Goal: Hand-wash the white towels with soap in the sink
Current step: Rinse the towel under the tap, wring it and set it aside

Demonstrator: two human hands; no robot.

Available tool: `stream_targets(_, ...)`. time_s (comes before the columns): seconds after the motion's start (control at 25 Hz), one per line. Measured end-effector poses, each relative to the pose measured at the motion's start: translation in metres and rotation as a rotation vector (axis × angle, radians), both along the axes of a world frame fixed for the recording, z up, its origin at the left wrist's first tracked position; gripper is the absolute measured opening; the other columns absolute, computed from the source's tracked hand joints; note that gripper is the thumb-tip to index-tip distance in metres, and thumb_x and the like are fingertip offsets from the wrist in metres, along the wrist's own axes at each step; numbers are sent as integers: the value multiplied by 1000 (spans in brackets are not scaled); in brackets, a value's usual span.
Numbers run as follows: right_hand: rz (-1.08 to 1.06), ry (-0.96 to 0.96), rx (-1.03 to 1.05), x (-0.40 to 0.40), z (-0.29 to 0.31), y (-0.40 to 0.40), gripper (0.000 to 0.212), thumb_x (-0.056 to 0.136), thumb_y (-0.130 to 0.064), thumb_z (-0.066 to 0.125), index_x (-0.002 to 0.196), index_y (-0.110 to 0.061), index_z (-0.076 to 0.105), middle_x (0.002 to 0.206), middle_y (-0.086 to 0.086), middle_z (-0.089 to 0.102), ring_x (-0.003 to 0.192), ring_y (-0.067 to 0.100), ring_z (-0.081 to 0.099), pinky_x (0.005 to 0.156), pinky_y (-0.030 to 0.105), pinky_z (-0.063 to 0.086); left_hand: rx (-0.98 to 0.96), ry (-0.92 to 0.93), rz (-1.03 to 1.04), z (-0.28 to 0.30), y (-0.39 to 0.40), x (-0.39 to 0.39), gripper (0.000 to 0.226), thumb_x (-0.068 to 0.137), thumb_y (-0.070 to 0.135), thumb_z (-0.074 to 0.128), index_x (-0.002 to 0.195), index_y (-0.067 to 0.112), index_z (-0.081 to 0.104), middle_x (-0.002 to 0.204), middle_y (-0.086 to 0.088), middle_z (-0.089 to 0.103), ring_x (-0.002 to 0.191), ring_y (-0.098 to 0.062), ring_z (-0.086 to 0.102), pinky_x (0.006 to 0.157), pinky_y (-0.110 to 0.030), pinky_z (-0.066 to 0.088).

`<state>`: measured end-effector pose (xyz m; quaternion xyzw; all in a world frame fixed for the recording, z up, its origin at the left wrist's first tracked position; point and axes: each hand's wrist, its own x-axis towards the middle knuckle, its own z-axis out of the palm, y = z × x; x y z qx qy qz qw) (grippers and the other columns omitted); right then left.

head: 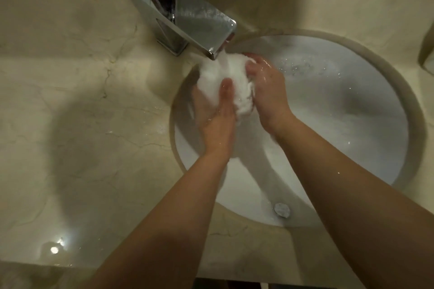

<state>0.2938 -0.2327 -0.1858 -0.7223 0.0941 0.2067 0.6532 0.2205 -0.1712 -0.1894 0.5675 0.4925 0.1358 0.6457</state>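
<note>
While water runs, bunched white towel [231, 84] gripped by left hand [215, 112], right hand [267, 91].

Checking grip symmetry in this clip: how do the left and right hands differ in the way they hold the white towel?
The left hand lies under the near side of the white towel, thumb up across its front; the right hand takes its far side from the right, fingers curled over the top. The left hand sits lower and nearer the camera, the right hand higher, closer to the faucet. Both are wet and grip the same towel over the sink.
</note>
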Motion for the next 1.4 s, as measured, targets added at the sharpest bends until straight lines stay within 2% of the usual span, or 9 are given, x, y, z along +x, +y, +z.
stream_targets(0.08, 51, 40, 21, -5, 11, -2, 22, 100, -24, 52, 114, -19, 68, 104, -1, 71, 90, 3, 66, 77, 17, 51, 186, -49, -101, 5, 6, -5, 70, 87, 67, 55, 142, 24, 49, 133, 10, 58, 122, -3, 56, 108, -20, 42)
stream_targets(0.16, 83, 87, 74, -13, 17, -4, 27, 98, -39, 54, 117, -23, 65, 108, -4, 72, 97, 6, 68, 85, 24, 54, 269, -16, -141, 15, 10, -6, 54, 101, 56, 38, 136, 20, 55, 127, 4, 62, 112, -6, 60, 95, -10, 42)
stream_targets(0.24, 36, 159, 132, -16, 19, -4, 37, 91, -48, 59, 120, -25, 61, 112, -1, 72, 101, 15, 70, 87, 34, 57, 262, 20, -170, 22, 21, -5, 44, 104, 46, 38, 129, 16, 61, 115, 1, 70, 101, -11, 64, 87, -16, 47)
stream_targets(0.4, -14, 196, 197, -22, 16, -2, 35, 95, -34, 57, 122, -12, 61, 109, 15, 70, 96, 34, 70, 68, 35, 57, 36, -74, -190, 27, 47, -15, 61, 75, 60, 73, 123, 28, 56, 90, 22, 71, 85, -2, 69, 84, -32, 58)
stream_targets(0.6, -2, 341, 419, -33, 17, 3, 75, 73, -49, 59, 133, -4, 57, 126, 20, 64, 112, 34, 65, 93, 42, 55, -336, -271, -103, 39, 34, -11, 65, 84, 48, 68, 131, 5, 59, 120, -16, 70, 109, -32, 69, 98, -50, 54)
stream_targets(0.8, 87, 316, 359, -29, 24, 4, 59, 65, -38, 58, 112, -3, 64, 102, 17, 67, 87, 28, 67, 69, 31, 54, -556, -318, -233, 37, 46, -18, 63, 87, 52, 66, 131, 7, 61, 125, -17, 68, 117, -34, 64, 108, -55, 45)
stream_targets(1.0, 129, 49, 72, -25, 18, 4, 43, 83, -45, 51, 119, -23, 60, 114, 5, 68, 103, 21, 67, 88, 38, 55, -335, -285, -167, 37, 53, -20, 56, 84, 41, 75, 126, 7, 61, 118, -16, 71, 109, -34, 69, 100, -54, 52)
stream_targets(1.2, 101, 191, 79, -31, 26, -6, 33, 92, -35, 43, 107, -18, 67, 107, 9, 73, 102, 27, 69, 95, 48, 54, -51, -184, -120, 48, 46, -16, 20, 84, 21, 80, 94, 10, 67, 86, -4, 74, 77, -18, 72, 71, -33, 59)
stream_targets(1.4, 169, 179, -53, -12, 51, -17, 30, 99, -31, 41, 103, -24, 70, 104, 2, 74, 98, 19, 68, 77, 30, 51, -94, -136, -49, 57, 46, -14, 40, 76, 37, 84, 86, 3, 64, 76, -3, 68, 69, -18, 66, 65, -33, 54)
